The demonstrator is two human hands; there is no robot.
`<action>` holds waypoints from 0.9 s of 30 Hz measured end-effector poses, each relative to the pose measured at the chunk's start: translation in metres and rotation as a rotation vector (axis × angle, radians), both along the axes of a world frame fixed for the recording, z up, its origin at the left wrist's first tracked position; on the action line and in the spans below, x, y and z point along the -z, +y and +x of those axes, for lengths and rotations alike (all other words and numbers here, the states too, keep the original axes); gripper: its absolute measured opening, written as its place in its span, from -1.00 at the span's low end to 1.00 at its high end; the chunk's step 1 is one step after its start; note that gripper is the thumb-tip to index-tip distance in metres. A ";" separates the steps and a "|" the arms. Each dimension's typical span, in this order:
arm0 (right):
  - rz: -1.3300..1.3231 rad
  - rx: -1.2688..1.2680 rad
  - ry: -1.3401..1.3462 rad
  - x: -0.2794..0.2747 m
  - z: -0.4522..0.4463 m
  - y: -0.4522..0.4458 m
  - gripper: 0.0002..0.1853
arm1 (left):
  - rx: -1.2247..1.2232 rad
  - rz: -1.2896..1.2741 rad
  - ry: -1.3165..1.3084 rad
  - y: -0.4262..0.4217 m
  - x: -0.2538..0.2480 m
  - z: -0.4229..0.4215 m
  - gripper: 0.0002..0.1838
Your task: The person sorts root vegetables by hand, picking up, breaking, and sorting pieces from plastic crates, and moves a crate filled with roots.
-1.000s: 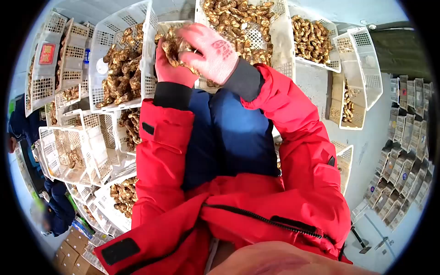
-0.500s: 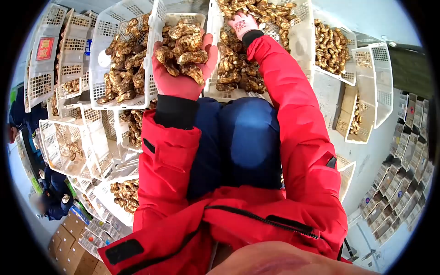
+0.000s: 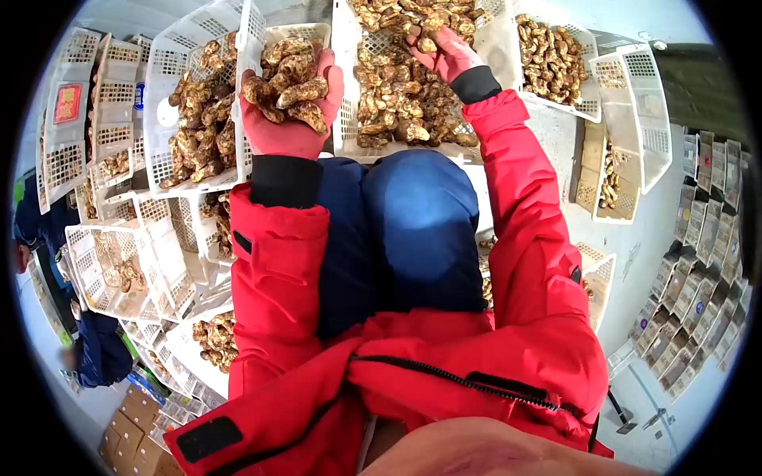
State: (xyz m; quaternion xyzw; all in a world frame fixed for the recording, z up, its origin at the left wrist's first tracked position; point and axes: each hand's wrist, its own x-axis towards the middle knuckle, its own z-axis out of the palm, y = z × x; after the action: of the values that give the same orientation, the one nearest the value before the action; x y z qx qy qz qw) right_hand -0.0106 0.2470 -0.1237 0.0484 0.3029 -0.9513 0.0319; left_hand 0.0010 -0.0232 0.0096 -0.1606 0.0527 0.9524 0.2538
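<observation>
My left hand [image 3: 278, 136], in a pink glove, is turned palm up and cradles several mushrooms [image 3: 300, 92], thick, brown and whitish like matsutake. Over the middle white crate [image 3: 346, 107], my right hand [image 3: 460, 57] has its gloved palm turned up, with its fingers closed around a mushroom [image 3: 431, 25]. Loose mushrooms [image 3: 405, 99] fill much of that crate beneath it. Just behind my left hand stands a smaller white basket [image 3: 317, 33], mostly hidden by the held mushrooms.
Another crate of mushrooms [image 3: 198, 135] stands at the left, and one more [image 3: 552, 59] at the right. Stacked white baskets [image 3: 111, 262] crowd the left side. A person in dark clothing [image 3: 103, 349] is at the far left. Cardboard boxes [image 3: 131, 428] sit at lower left.
My right hand has lifted from the mushrooms and turned from palm down to palm up, now with a mushroom in its fingers. My left hand still holds its mushrooms. The view has shifted slightly.
</observation>
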 end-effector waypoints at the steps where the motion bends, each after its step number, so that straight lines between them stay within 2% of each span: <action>1: 0.171 -0.051 -0.039 0.004 0.003 0.007 -0.69 | 0.004 0.017 0.005 0.001 -0.001 0.001 -0.36; 3: 0.210 -0.046 0.086 -0.004 0.002 -0.001 -0.70 | 0.010 0.055 0.018 0.002 -0.003 0.002 -0.37; 9: 0.104 -0.068 0.060 -0.041 0.019 -0.013 -0.67 | 0.001 0.057 0.042 0.000 0.001 0.002 -0.38; 10: 0.155 0.033 -0.053 -0.059 0.026 -0.024 -0.66 | 0.000 0.056 0.045 -0.001 0.001 0.002 -0.38; 14: -0.147 -0.019 0.081 -0.040 0.017 -0.026 -0.56 | 0.013 0.074 0.071 -0.003 0.002 0.001 -0.40; 17: -0.374 -0.145 0.129 -0.060 0.019 -0.030 -0.50 | 0.000 0.026 0.058 -0.002 0.001 0.001 -0.40; 18: -0.382 -0.158 0.105 -0.062 0.017 -0.031 -0.53 | -0.008 0.012 0.024 0.000 -0.001 0.001 -0.41; 22: -0.049 -0.014 0.075 -0.052 0.018 -0.028 -0.54 | 0.002 0.027 0.041 -0.001 0.000 0.000 -0.42; 27: -0.115 -0.063 0.115 -0.048 0.019 -0.025 -0.56 | -0.001 0.041 0.038 0.000 0.000 0.001 -0.42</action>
State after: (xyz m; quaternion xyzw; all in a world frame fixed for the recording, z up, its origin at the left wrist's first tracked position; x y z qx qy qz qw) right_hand 0.0089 0.2222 -0.0759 -0.0179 0.2505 -0.9668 0.0470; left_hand 0.0019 -0.0237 0.0095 -0.1371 0.0379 0.9563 0.2555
